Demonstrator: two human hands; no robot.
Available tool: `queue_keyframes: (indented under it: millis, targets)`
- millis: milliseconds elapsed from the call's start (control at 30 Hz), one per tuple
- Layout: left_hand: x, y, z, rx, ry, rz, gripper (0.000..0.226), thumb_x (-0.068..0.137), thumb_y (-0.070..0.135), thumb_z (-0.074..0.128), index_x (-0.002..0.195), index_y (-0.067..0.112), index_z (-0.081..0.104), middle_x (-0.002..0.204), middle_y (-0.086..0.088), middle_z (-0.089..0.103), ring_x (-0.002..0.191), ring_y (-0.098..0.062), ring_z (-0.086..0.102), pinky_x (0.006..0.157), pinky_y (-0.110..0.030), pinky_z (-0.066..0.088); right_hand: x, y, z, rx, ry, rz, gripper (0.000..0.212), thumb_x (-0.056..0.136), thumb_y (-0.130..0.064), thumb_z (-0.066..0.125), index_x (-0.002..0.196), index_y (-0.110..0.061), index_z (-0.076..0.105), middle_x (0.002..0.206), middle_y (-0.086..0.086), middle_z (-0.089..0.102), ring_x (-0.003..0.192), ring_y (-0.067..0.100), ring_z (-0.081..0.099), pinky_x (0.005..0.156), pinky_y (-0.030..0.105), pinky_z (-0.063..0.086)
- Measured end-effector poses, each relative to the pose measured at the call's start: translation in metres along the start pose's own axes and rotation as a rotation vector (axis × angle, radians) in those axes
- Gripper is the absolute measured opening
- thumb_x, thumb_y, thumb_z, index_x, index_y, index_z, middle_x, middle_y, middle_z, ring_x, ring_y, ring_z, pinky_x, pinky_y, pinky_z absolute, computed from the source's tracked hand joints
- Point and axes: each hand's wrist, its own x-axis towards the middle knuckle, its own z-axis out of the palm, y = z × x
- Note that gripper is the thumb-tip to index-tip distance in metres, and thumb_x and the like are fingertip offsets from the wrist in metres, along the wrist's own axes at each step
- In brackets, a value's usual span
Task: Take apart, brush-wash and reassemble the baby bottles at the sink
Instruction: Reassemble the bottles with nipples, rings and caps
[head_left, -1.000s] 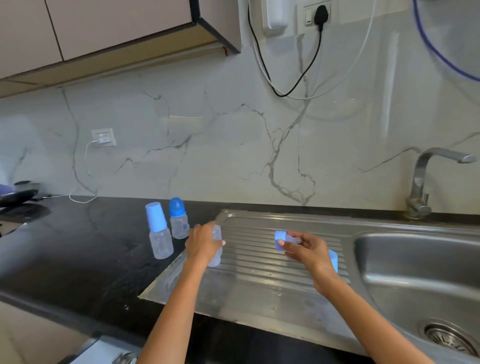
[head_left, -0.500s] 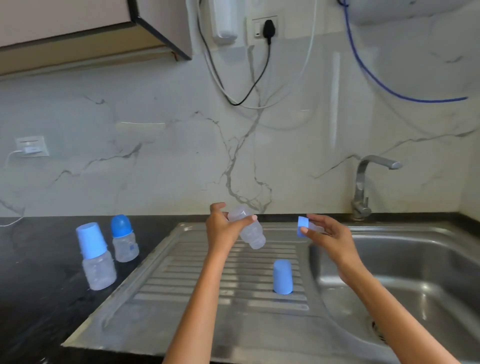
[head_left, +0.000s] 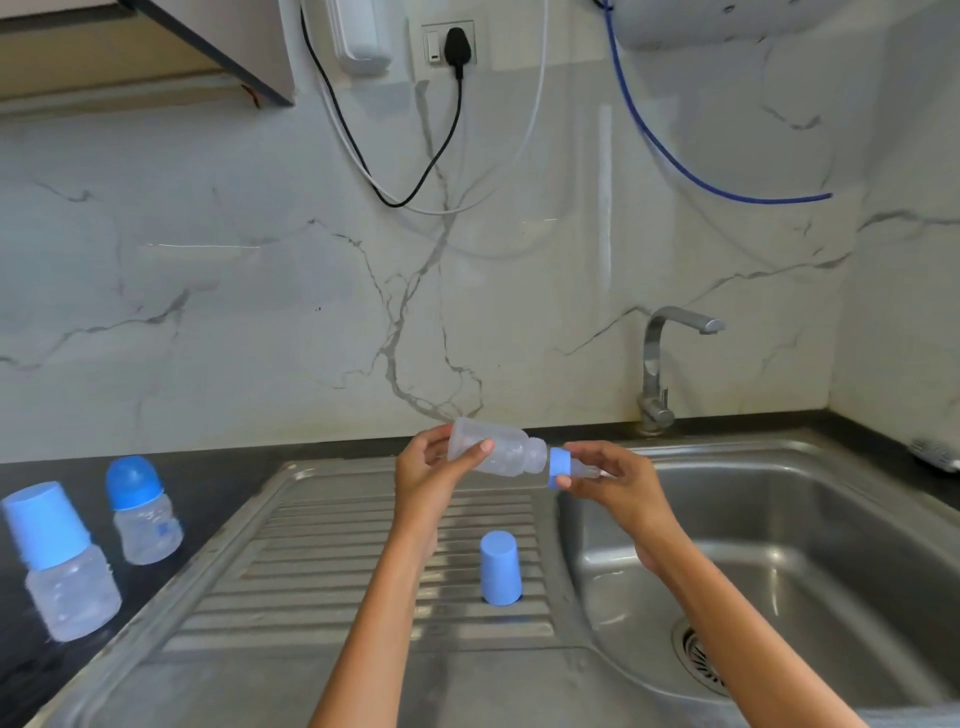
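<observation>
Clear plastic bottle (head_left: 493, 453) is held near-horizontal above the drainboard (head_left: 363, 571), base gripped in the left hand (head_left: 431, 467), neck pointing right at the blue collar (head_left: 560, 467) pinched by the right hand (head_left: 613, 478).

Non-task items observed. Marble-patterned backsplash (head_left: 218, 291) runs behind and above both hands. Wall socket (head_left: 448, 42) with black plug, high above the hands; black cable (head_left: 395, 200) and a white cable loop down from that area. Blue hose (head_left: 691, 179) sags up and to the right of the hands. Wall cabinet (head_left: 156, 47) corner, upper left (underside only partly visible). Black countertop (head_left: 218, 488) extends to the left of the hands.
</observation>
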Motion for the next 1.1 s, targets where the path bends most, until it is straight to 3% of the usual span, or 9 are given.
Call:
queue_keyframes:
  millis: [133,233,467,600,700,900,967,1067,1100]
  targets:
    - [-0.006,0.0,-0.002,-0.022,-0.104,-0.004,0.044,0.072,0.016,0.081,0.112,0.016,0.062,0.103,-0.002,0.073,0.095,-0.011,0.068,0.077,-0.018,0.049,-0.003,-0.005,-0.004,0.07,-0.029,-0.02,0.038,0.076,-0.005,0.078,0.112,-0.014,0.068,0.107,-0.003,0.069,0.094,-0.002,0.063,0.064,0.007,0.049]
    - [-0.007,0.0,-0.006,-0.003,-0.159,0.005,0.047,0.073,0.017,0.08,0.116,0.017,0.063,0.102,-0.004,0.073,0.096,-0.013,0.068,0.081,-0.021,0.05,-0.005,-0.007,-0.006,0.12,-0.054,-0.039,0.038,0.077,-0.003,0.076,0.112,-0.014,0.068,0.106,-0.004,0.07,0.089,-0.005,0.065,0.068,0.009,0.05]
    - [-0.009,0.001,-0.01,-0.002,-0.18,-0.009,0.046,0.07,0.015,0.081,0.112,0.012,0.063,0.103,-0.008,0.072,0.096,-0.015,0.068,0.067,-0.012,0.05,-0.007,-0.012,-0.007,0.17,-0.146,-0.071,0.038,0.076,0.0,0.076,0.109,-0.017,0.07,0.104,-0.002,0.073,0.092,0.006,0.067,0.074,0.015,0.052]
    - [-0.011,0.001,-0.01,-0.003,-0.202,-0.005,0.046,0.069,0.016,0.081,0.111,0.012,0.064,0.101,-0.008,0.073,0.093,-0.014,0.068,0.07,-0.014,0.05,-0.008,-0.014,-0.006,0.114,-0.16,-0.095,0.031,0.078,-0.008,0.075,0.108,-0.017,0.07,0.097,-0.006,0.074,0.089,0.003,0.067,0.072,0.013,0.051]
    - [-0.012,0.002,-0.011,-0.013,-0.22,0.005,0.047,0.067,0.018,0.082,0.11,0.012,0.064,0.101,-0.006,0.073,0.093,-0.013,0.068,0.07,-0.015,0.05,-0.008,-0.015,-0.004,0.098,-0.174,-0.096,0.028,0.082,-0.022,0.07,0.107,-0.01,0.07,0.093,0.002,0.075,0.086,0.011,0.07,0.076,0.019,0.054]
    - [-0.014,0.003,-0.006,-0.004,-0.263,0.046,0.062,0.056,0.02,0.084,0.112,0.01,0.062,0.104,-0.008,0.072,0.093,-0.015,0.068,0.074,-0.023,0.053,-0.01,-0.018,0.002,-0.018,-0.127,0.011,0.047,0.096,-0.04,0.048,0.092,0.002,0.068,0.076,0.022,0.069,0.061,0.019,0.063,0.065,0.028,0.057]
    - [-0.013,0.003,-0.007,-0.006,-0.26,0.055,0.062,0.056,0.018,0.084,0.113,0.009,0.061,0.105,-0.008,0.072,0.094,-0.015,0.068,0.072,-0.022,0.053,-0.011,-0.019,0.003,-0.005,-0.152,0.031,0.041,0.097,-0.036,0.048,0.095,-0.001,0.068,0.08,0.019,0.069,0.065,0.017,0.066,0.062,0.026,0.059]
    - [-0.011,0.003,-0.011,-0.005,-0.214,0.055,0.064,0.054,0.022,0.085,0.113,0.011,0.062,0.104,-0.006,0.072,0.094,-0.015,0.069,0.071,-0.02,0.052,-0.012,-0.018,0.002,0.072,-0.206,-0.013,0.023,0.093,-0.019,0.059,0.112,-0.01,0.068,0.097,0.011,0.072,0.086,0.016,0.07,0.073,0.028,0.059]
    - [-0.011,0.003,-0.011,-0.002,-0.203,0.053,0.065,0.053,0.025,0.085,0.112,0.012,0.063,0.104,-0.005,0.072,0.093,-0.014,0.069,0.071,-0.019,0.052,-0.011,-0.016,0.0,0.101,-0.216,-0.036,0.027,0.089,-0.013,0.064,0.116,-0.012,0.066,0.102,0.009,0.072,0.091,0.017,0.07,0.077,0.028,0.059]
